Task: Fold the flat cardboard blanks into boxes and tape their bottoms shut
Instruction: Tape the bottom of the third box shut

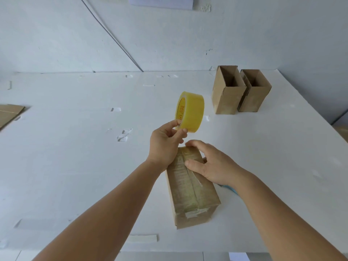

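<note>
We count three folded boxes: one taped box (192,187) lying on the white surface (75,166), two open boxes (227,91) beyond it. The left hand (163,146) pinches one tape roll (190,112) above the taped box; the right hand (212,164), fingers relaxed, presses it. Flat blanks (9,113) lie far left of it.

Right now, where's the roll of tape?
In the head view the tape roll is held up centre frame, pinched by the left hand, just above the box that the right hand steadies.
</note>
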